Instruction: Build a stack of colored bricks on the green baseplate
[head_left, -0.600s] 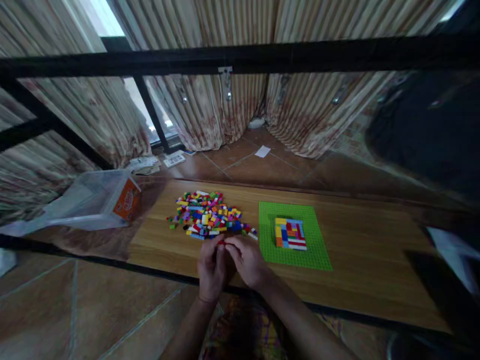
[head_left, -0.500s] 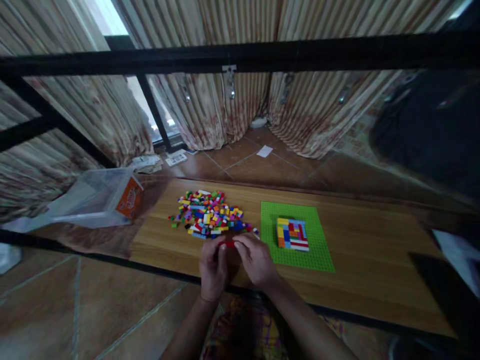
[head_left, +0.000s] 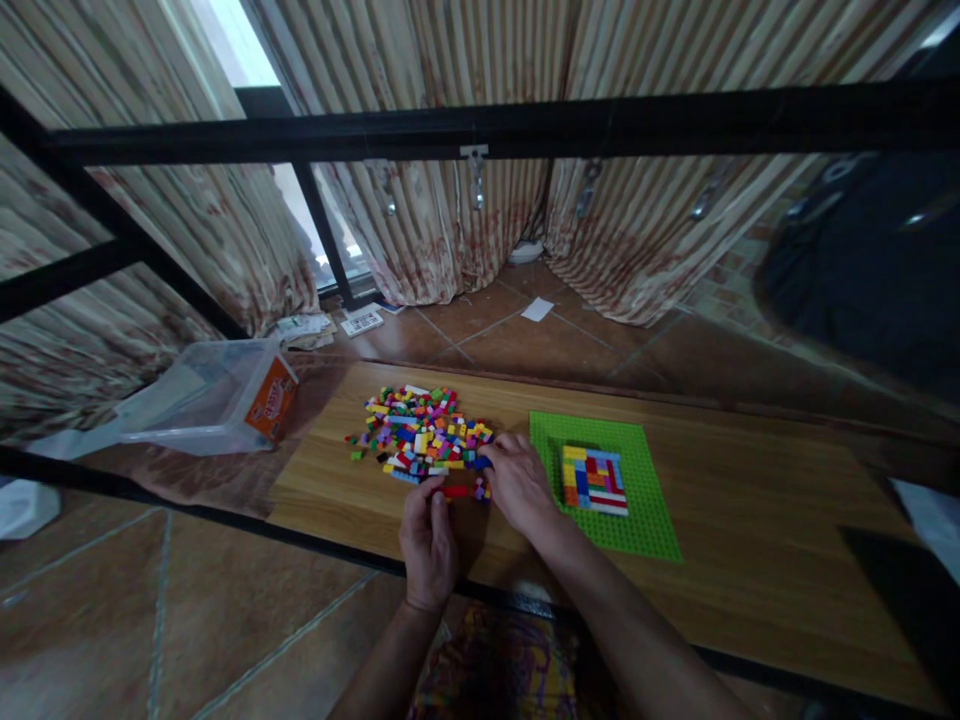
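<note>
At lower centre, my left hand (head_left: pixel 429 545) pinches a red toy brick (head_left: pixel 455 491); my right hand (head_left: pixel 519 482) is beside the brick pile (head_left: pixel 424 438), its grip I cannot tell.

This looks like a room in a home: long patterned curtains (head_left: pixel 427 245) hang before a window (head_left: pixel 236 45), terracotta tiles (head_left: pixel 247 610) cover the floor, papers (head_left: pixel 306 330) lie about, and toy bricks (head_left: pixel 424 440) are heaped on a wooden table (head_left: pixel 757 520).
</note>
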